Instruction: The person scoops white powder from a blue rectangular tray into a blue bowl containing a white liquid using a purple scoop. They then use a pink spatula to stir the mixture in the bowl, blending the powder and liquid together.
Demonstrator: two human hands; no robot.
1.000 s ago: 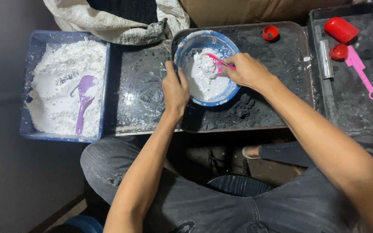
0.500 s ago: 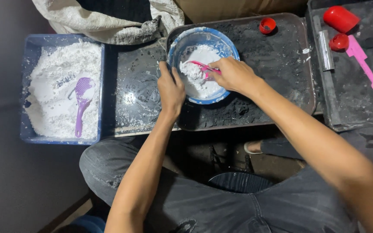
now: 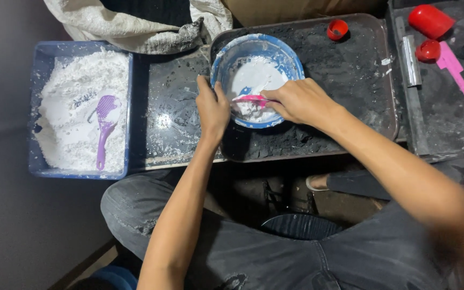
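- Blue bowl (image 3: 222, 56) sits at the near left corner of a dark, soot-coated tray (image 3: 350, 70); white paste (image 3: 253, 75) covers its inside, with patches of blue showing through.
- Left hand (image 3: 212, 107): forearm runs up from the lap, wrist straight, palm against the bowl's left outer wall, fingers pointing away from the body and laid along the rim. Hand is cupped on the bowl, steadying it.
- Right hand (image 3: 302, 99): forearm comes in from the lower right on a diagonal, wrist bent slightly inward, knuckles up. Fingers are pinched around the handle of a pink spoon (image 3: 251, 99).
- Pink spoon lies nearly level across the near part of the bowl, handle toward the right hand; its working end is in the paste, and I cannot make out its shape.
- Hands are close together, one on each side of the bowl, not touching each other.
- Left of the tray: blue tub (image 3: 41, 59) heaped with white powder (image 3: 71, 91), a purple scoop (image 3: 104, 123) lying on it.
- Far side: a crumpled grey sack (image 3: 135, 24).
- Right: second dark tray (image 3: 447, 134) with a red cup (image 3: 430, 20), a red cap (image 3: 428, 50), a pink scoop (image 3: 457, 75); a small red cap (image 3: 338, 29) rests on the first tray.
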